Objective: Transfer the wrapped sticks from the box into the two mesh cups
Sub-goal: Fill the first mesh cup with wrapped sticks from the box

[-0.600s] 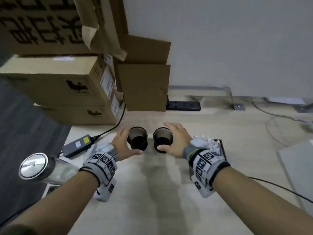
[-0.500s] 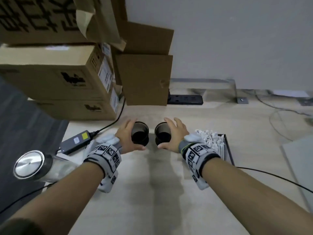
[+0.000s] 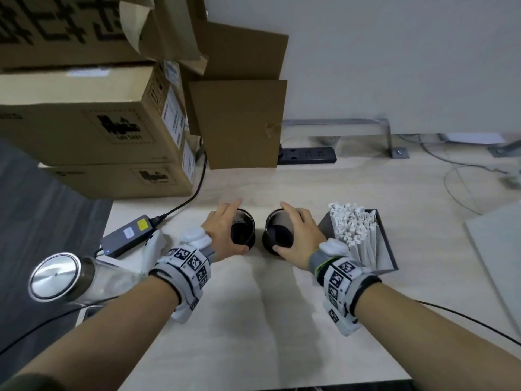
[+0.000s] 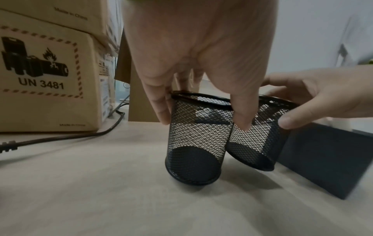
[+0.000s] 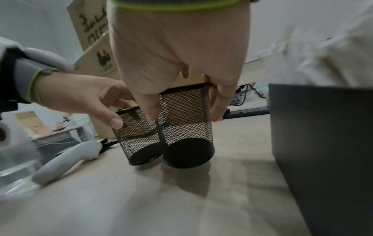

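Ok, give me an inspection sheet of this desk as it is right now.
Surface: pale wooden desk, bare in front of the hands.
Job's things: left mesh cup and right mesh cup side by side, both empty; wrapped sticks all in the dark box.
Clutter: cardboard boxes stacked at the back left, steel-lidded bottle, power adapter.
Hands: left hand grips the left cup, right hand grips the right cup.
Cables: black cord from the adapter; power strip by the wall; thin cable at the right.
Surroundings: white wall.
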The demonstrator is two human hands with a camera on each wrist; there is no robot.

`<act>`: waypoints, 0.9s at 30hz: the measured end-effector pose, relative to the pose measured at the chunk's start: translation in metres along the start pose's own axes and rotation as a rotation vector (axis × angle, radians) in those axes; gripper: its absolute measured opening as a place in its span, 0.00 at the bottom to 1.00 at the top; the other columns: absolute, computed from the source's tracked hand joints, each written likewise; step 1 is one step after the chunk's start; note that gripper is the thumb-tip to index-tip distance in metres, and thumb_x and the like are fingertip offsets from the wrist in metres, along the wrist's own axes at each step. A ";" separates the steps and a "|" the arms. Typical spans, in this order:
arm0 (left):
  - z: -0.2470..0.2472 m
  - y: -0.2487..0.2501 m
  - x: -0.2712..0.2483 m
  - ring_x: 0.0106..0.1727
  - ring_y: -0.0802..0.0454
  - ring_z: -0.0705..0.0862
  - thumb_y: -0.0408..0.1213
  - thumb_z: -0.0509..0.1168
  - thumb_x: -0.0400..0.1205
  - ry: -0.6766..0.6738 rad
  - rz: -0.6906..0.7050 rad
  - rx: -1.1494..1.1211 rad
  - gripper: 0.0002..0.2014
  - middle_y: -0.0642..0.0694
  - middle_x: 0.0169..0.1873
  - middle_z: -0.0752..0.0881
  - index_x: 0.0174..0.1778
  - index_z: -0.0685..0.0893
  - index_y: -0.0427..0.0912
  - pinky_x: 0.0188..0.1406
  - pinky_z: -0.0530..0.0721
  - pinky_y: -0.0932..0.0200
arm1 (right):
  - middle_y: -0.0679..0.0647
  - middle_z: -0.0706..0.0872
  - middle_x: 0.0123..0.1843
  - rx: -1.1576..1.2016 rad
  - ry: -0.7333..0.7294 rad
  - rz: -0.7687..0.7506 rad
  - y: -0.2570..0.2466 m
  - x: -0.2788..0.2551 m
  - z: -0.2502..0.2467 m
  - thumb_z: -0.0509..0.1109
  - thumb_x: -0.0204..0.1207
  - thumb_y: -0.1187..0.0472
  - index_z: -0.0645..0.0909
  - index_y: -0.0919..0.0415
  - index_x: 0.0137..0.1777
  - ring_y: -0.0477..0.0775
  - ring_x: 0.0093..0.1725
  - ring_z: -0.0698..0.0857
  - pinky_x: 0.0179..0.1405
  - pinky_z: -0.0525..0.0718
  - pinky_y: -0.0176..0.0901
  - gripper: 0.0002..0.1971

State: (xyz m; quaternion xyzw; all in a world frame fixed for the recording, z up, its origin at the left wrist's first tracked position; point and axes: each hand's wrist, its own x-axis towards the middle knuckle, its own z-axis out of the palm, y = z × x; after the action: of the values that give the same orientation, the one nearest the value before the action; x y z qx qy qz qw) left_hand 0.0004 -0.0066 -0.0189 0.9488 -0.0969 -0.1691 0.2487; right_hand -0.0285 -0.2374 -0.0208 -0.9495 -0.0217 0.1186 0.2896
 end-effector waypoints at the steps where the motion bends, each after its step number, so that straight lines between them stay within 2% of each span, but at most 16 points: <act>1: 0.003 0.003 -0.009 0.73 0.40 0.73 0.51 0.82 0.65 -0.004 0.012 -0.005 0.59 0.46 0.77 0.69 0.86 0.52 0.52 0.70 0.76 0.43 | 0.50 0.64 0.74 -0.002 -0.005 -0.014 0.004 -0.013 0.000 0.78 0.64 0.46 0.51 0.37 0.79 0.58 0.70 0.75 0.60 0.83 0.53 0.48; 7: 0.033 0.019 -0.058 0.73 0.42 0.71 0.53 0.80 0.67 -0.071 0.011 -0.033 0.59 0.49 0.79 0.66 0.87 0.48 0.55 0.72 0.75 0.47 | 0.50 0.63 0.75 -0.054 -0.064 -0.063 0.035 -0.074 0.001 0.76 0.65 0.46 0.52 0.39 0.81 0.57 0.72 0.73 0.65 0.80 0.51 0.47; 10: 0.050 0.020 -0.072 0.73 0.42 0.71 0.54 0.79 0.67 -0.081 -0.012 -0.045 0.58 0.50 0.80 0.65 0.87 0.48 0.55 0.73 0.75 0.48 | 0.49 0.59 0.78 -0.084 -0.092 -0.081 0.044 -0.085 0.006 0.74 0.66 0.46 0.50 0.39 0.80 0.58 0.75 0.70 0.68 0.78 0.49 0.46; 12: 0.058 0.024 -0.077 0.75 0.43 0.70 0.55 0.78 0.68 -0.076 -0.014 -0.016 0.58 0.50 0.81 0.63 0.87 0.47 0.54 0.74 0.73 0.49 | 0.49 0.55 0.81 -0.079 -0.125 -0.082 0.046 -0.090 0.005 0.75 0.67 0.44 0.49 0.37 0.80 0.59 0.79 0.66 0.73 0.74 0.51 0.46; 15: 0.059 0.028 -0.078 0.85 0.42 0.56 0.62 0.77 0.66 -0.071 -0.013 0.068 0.60 0.49 0.85 0.55 0.87 0.45 0.55 0.83 0.61 0.45 | 0.48 0.51 0.84 -0.068 -0.174 -0.076 0.041 -0.094 0.001 0.74 0.66 0.38 0.53 0.38 0.79 0.56 0.82 0.58 0.77 0.68 0.54 0.45; 17: 0.056 0.047 -0.073 0.88 0.42 0.47 0.64 0.77 0.66 -0.051 0.045 0.099 0.61 0.49 0.87 0.51 0.87 0.43 0.56 0.86 0.53 0.43 | 0.48 0.59 0.82 -0.056 -0.083 -0.132 0.041 -0.096 -0.015 0.72 0.69 0.38 0.63 0.43 0.77 0.54 0.79 0.64 0.76 0.70 0.51 0.37; 19: 0.055 0.070 -0.065 0.88 0.44 0.47 0.64 0.77 0.66 -0.044 0.108 0.108 0.62 0.48 0.87 0.50 0.86 0.42 0.56 0.87 0.51 0.45 | 0.49 0.71 0.74 -0.039 0.056 -0.180 0.047 -0.093 -0.031 0.71 0.71 0.43 0.73 0.49 0.71 0.53 0.71 0.74 0.69 0.76 0.47 0.28; 21: 0.059 0.092 -0.057 0.88 0.45 0.49 0.64 0.77 0.66 -0.054 0.153 0.130 0.62 0.48 0.87 0.51 0.87 0.42 0.55 0.87 0.51 0.48 | 0.49 0.78 0.64 -0.001 0.163 -0.142 0.061 -0.089 -0.047 0.72 0.72 0.49 0.78 0.53 0.63 0.52 0.62 0.78 0.60 0.76 0.39 0.20; 24: 0.077 0.110 -0.048 0.86 0.47 0.54 0.62 0.79 0.64 -0.072 0.188 0.072 0.62 0.49 0.86 0.52 0.86 0.45 0.55 0.85 0.56 0.54 | 0.48 0.78 0.52 0.061 0.301 -0.008 0.086 -0.085 -0.066 0.74 0.71 0.55 0.79 0.54 0.50 0.53 0.54 0.79 0.51 0.75 0.36 0.10; 27: 0.095 0.118 -0.045 0.84 0.47 0.58 0.58 0.82 0.62 -0.063 0.177 -0.031 0.62 0.51 0.84 0.51 0.85 0.48 0.59 0.81 0.65 0.55 | 0.46 0.71 0.52 0.185 0.458 0.075 0.104 -0.086 -0.076 0.77 0.69 0.59 0.76 0.53 0.44 0.48 0.46 0.79 0.46 0.80 0.36 0.10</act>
State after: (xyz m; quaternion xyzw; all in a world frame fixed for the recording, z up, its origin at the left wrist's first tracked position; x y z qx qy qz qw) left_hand -0.0884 -0.1374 -0.0246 0.9267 -0.1855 -0.1776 0.2743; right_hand -0.0972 -0.3746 0.0008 -0.9212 0.0909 -0.0877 0.3680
